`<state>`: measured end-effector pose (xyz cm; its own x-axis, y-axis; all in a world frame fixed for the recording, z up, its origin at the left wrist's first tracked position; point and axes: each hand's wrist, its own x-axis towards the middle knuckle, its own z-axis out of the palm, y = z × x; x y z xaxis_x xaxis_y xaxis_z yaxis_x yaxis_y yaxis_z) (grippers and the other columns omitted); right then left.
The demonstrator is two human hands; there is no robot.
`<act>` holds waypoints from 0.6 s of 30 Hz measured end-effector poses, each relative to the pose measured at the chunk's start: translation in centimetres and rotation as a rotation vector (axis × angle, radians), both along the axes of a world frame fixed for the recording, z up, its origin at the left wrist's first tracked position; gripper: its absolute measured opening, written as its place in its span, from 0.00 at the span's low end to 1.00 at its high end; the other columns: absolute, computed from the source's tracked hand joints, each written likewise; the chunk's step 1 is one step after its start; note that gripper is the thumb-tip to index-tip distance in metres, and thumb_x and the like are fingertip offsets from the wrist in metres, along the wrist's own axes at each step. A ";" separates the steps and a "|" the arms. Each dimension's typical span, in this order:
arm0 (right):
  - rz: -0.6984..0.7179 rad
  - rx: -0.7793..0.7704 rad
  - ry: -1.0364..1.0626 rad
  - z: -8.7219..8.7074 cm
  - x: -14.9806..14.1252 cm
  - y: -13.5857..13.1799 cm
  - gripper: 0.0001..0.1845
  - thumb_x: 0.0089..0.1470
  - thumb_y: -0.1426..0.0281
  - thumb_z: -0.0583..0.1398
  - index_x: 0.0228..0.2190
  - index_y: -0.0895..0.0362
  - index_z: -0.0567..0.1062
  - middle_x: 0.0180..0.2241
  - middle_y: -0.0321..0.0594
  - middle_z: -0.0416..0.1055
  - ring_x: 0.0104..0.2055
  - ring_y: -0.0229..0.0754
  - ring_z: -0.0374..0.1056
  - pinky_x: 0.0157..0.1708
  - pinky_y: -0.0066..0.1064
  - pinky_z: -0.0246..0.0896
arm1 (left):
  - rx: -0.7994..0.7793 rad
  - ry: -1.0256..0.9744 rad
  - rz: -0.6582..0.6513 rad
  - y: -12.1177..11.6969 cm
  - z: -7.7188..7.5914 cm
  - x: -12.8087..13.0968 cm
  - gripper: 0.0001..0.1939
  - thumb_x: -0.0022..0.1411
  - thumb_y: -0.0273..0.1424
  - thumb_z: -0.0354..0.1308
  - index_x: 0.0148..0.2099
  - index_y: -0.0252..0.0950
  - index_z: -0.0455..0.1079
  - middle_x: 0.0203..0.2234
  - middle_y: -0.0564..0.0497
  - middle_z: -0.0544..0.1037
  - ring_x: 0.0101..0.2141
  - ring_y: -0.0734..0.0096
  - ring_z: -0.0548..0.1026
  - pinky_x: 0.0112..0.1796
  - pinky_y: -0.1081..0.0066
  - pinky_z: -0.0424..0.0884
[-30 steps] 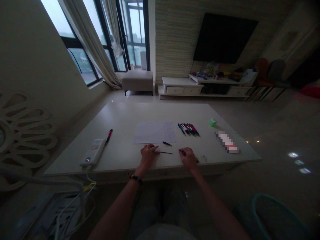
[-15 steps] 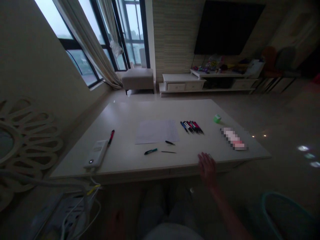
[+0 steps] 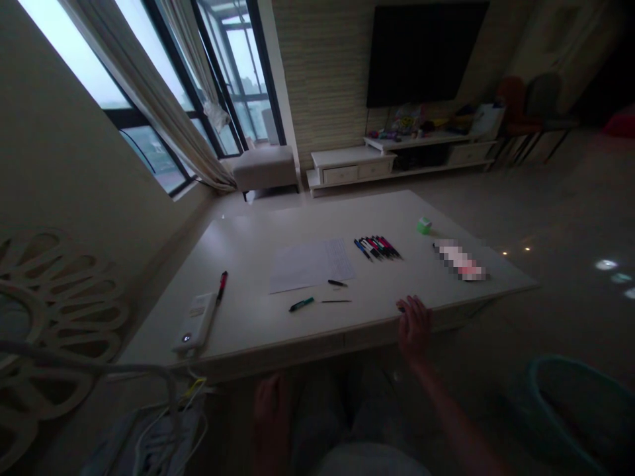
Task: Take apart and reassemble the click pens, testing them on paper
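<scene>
My right hand (image 3: 414, 324) rests at the table's front edge with its fingers curled in. A small dark spot shows at its fingertips, too small to name. Low in the shadow below the table edge is my left hand (image 3: 270, 400), too dim for its fingers to be made out. On the table in front of me lie a green pen barrel (image 3: 301, 305), a thin dark refill (image 3: 336, 301) and a short black pen part (image 3: 337, 283). Behind them is a sheet of white paper (image 3: 305, 264), and to its right several pens (image 3: 378, 248) lie side by side.
A white power bank-like device (image 3: 197, 324) with a cable sits at the left, beside a red and black pen (image 3: 222, 288). On the right are a small green cube-shaped object (image 3: 424, 226) and a blurred-out phone-shaped item (image 3: 461, 260). A teal-rimmed basket (image 3: 533, 377) stands lower right.
My right hand's fingers, spread on the table before, are now curled in at the edge. My left hand has risen into clearer view. The camera view has tilted and shifted a little.
</scene>
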<state>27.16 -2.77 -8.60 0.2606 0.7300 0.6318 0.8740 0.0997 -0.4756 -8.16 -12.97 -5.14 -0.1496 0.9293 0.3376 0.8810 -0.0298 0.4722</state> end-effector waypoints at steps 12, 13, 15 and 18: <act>0.030 0.061 -0.008 1.4 0.0 -0.6 0.18 0.58 0.65 0.47 0.47 0.56 0.68 0.50 0.47 0.63 0.57 0.49 0.52 0.54 0.51 0.43 | -0.007 0.211 -0.251 16.6 5.4 3.5 0.10 0.57 0.38 0.54 0.41 0.41 0.68 0.42 0.49 0.71 0.44 0.62 0.66 0.42 0.63 0.61; 0.043 0.074 0.005 1.8 -0.7 -0.4 0.17 0.57 0.64 0.49 0.45 0.56 0.69 0.47 0.47 0.64 0.54 0.49 0.55 0.53 0.50 0.46 | -0.007 0.209 -0.252 16.6 5.1 3.4 0.09 0.58 0.37 0.53 0.40 0.41 0.67 0.41 0.49 0.71 0.43 0.63 0.66 0.41 0.63 0.61; 0.138 0.047 0.008 3.0 -2.5 0.4 0.13 0.55 0.65 0.53 0.41 0.56 0.71 0.42 0.45 0.67 0.48 0.47 0.59 0.50 0.44 0.52 | 0.009 0.187 -0.251 16.4 4.7 3.2 0.07 0.60 0.34 0.51 0.39 0.40 0.66 0.38 0.49 0.72 0.41 0.63 0.67 0.42 0.62 0.60; 0.321 -0.102 -0.021 5.0 -6.0 2.5 0.11 0.53 0.66 0.57 0.39 0.54 0.72 0.39 0.44 0.67 0.43 0.45 0.61 0.44 0.38 0.56 | 0.043 0.122 -0.288 16.2 4.2 3.0 0.06 0.61 0.29 0.48 0.41 0.38 0.64 0.34 0.50 0.73 0.39 0.66 0.69 0.43 0.63 0.60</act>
